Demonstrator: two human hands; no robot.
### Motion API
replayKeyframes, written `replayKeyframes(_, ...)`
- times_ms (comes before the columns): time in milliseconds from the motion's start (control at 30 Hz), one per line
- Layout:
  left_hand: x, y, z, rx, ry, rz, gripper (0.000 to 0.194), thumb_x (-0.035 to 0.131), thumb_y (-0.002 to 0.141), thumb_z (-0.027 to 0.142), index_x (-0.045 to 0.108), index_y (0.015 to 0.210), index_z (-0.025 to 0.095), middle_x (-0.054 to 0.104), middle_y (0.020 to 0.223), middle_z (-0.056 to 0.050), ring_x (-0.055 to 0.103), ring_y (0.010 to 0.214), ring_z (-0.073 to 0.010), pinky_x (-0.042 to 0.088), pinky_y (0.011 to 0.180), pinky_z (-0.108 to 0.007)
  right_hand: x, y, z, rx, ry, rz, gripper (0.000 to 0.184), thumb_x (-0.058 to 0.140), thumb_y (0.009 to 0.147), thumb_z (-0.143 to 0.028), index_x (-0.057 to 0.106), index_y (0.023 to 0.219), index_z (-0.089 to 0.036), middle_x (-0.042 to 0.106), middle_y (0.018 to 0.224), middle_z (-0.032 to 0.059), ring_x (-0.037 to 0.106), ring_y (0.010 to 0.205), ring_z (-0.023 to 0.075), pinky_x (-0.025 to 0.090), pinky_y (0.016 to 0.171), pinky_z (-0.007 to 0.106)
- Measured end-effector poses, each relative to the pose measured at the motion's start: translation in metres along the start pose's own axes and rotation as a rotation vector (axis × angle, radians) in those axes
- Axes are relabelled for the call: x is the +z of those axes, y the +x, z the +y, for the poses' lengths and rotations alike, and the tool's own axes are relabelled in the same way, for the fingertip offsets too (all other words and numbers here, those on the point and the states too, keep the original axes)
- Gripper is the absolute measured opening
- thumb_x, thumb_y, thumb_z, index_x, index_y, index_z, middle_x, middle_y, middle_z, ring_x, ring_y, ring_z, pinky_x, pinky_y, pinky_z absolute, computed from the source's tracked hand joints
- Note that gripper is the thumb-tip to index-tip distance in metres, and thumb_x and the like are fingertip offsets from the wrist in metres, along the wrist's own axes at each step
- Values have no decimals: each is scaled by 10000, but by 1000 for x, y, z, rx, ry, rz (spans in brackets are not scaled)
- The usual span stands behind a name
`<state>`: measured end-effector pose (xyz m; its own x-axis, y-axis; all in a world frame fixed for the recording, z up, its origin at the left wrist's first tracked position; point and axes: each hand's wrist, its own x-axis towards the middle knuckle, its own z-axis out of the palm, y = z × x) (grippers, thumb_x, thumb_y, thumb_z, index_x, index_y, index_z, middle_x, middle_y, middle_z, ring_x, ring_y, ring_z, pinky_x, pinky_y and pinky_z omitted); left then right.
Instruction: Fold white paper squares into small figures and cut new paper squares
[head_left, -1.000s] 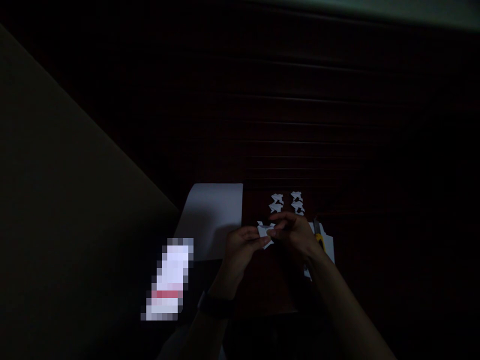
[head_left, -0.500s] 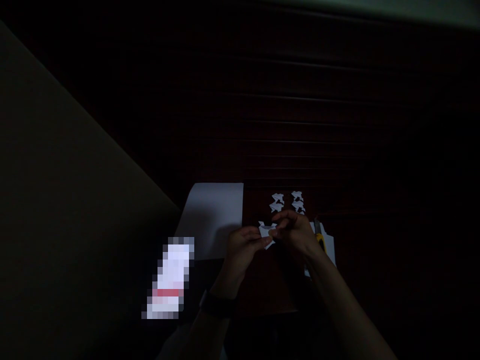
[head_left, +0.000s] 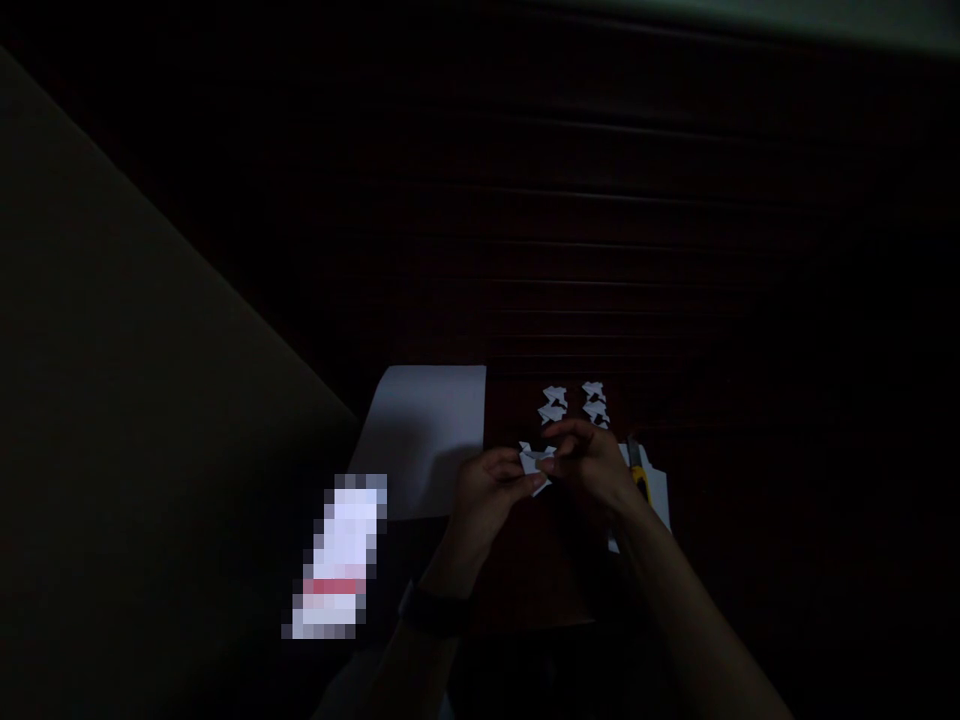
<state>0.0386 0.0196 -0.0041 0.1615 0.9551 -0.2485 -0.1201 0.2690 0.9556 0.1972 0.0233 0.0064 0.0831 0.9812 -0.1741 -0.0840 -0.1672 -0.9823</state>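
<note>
Between my two hands is a small piece of folded white paper (head_left: 534, 464) with pointed corners sticking up. My left hand (head_left: 484, 495) pinches its left and lower edge between thumb and fingers. From the other side, my right hand (head_left: 589, 465) has its thumb and a finger closed on the right part of the paper. Just beyond the hands lie several small folded paper figures (head_left: 555, 396) in two short columns, the right column (head_left: 595, 400) close to my right fingers. Dim light hides the fine folds.
A large white paper sheet (head_left: 427, 420) lies at the left of the dark table (head_left: 525, 590). Right of my right wrist, a yellow utility knife (head_left: 640, 480) rests on white paper (head_left: 660, 495). A bright pixelated screen (head_left: 341, 560) is at lower left.
Almost nothing differs. The folded paper and the fingers on it have shifted very slightly; both hands keep hold of it.
</note>
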Motion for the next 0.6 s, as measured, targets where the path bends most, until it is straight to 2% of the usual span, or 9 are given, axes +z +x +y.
replayKeyframes(167,-2,2,-6,-4,-25,42,401,813,539,190,628,893,156,697,644,-7,653,603,-143,505,602,-227,-1,-1,-2,12,66,-50,523,814,481,-152,655,976,-215,594,653,-48,589,600,136,474,593,268)
replayKeyframes(400,-2,1,-6,37,36,8,326,800,573,229,650,852,153,708,689,-31,660,641,-141,494,610,-208,-3,-1,-3,100,111,-2,441,806,476,-132,673,895,-169,635,574,-23,598,551,150,477,576,286)
replayKeyframes(467,-2,0,-4,42,32,18,341,800,575,229,642,867,154,709,692,-32,660,642,-140,496,612,-208,-3,-1,-4,84,113,-2,440,802,489,-131,668,906,-171,626,574,-27,594,554,145,477,577,282)
replayKeyframes(600,0,-1,1,33,-3,68,423,802,562,215,607,935,168,689,626,-1,653,590,-141,494,570,-206,-2,-4,-6,42,139,-110,604,802,489,-106,621,1051,-232,635,708,-28,610,663,158,487,629,288)
